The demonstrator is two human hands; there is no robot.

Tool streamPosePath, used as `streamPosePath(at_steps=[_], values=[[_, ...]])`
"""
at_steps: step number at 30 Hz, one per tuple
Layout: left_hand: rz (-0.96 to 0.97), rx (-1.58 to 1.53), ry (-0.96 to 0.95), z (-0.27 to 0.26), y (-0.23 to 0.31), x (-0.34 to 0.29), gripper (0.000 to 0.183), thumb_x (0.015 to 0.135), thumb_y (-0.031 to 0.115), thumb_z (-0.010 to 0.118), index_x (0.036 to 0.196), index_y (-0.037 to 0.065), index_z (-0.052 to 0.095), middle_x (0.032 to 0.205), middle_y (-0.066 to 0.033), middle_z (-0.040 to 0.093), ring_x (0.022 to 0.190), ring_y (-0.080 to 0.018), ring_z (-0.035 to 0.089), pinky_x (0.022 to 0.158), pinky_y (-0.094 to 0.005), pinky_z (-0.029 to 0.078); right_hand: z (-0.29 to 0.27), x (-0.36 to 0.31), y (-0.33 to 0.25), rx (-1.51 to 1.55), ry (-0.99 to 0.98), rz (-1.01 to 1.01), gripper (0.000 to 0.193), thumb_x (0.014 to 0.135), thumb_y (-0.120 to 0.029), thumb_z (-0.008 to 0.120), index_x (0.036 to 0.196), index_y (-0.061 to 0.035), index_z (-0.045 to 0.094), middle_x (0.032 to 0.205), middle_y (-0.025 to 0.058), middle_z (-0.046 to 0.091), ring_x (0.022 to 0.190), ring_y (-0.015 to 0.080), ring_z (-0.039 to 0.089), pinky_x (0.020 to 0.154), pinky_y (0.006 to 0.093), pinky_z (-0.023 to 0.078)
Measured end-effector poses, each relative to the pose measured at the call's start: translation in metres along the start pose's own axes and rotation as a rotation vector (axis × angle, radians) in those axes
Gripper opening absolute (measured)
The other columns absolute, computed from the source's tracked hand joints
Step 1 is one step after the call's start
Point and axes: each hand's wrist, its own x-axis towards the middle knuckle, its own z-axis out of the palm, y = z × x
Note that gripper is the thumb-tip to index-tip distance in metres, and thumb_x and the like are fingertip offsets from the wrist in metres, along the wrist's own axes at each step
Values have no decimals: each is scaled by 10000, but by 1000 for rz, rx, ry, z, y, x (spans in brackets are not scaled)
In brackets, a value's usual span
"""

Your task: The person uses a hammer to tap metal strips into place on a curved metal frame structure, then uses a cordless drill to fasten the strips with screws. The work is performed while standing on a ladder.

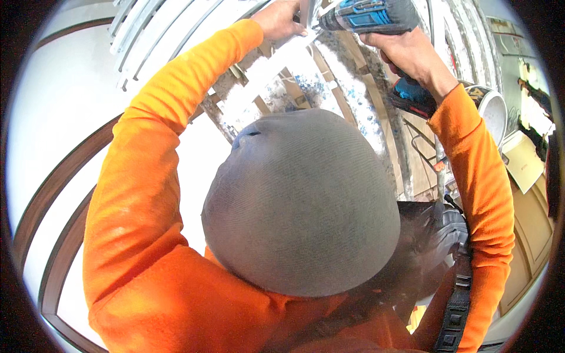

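Observation:
In my right hand (415,56) is a blue and black cordless drill (374,16), gripped by its handle. Its battery end (412,97) shows below my wrist, and its nose points left. My left hand (276,20) is at the top edge, thumb and fingers closed at a pale metal profile (307,17) right by the drill's tip. Glare and the picture's edge hide part of this contact. Both arms, in orange sleeves, are raised and reach forward. A large grey fabric-covered shape (303,203) blocks the middle of the view.
Several pale metal strips (159,32) run across the upper left. Wooden planks (376,106) with white and blue smears lie below. At right are a white bucket (493,115) and a tan box (524,162). Dark brown trim (65,170) curves along the white left wall.

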Motion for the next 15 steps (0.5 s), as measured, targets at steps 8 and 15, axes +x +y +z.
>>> streamPosePath(at_steps=[8,15], values=[[1,71,-38,-5,12,0,324,814,-12,742,1125,13,658,946,-186,743,904,-258,717,812,-410,556,2,-4,-6,35,22,-8,175,891,-191,684,861,-19,687,621,6,587,522,93,528,495,291,425],[-47,50,-33,-4,9,-2,294,816,-18,724,1100,31,667,923,-180,741,868,-264,717,791,-406,555,5,-3,-7,43,15,6,171,884,-193,677,861,-24,658,598,3,547,503,93,500,473,298,401]])
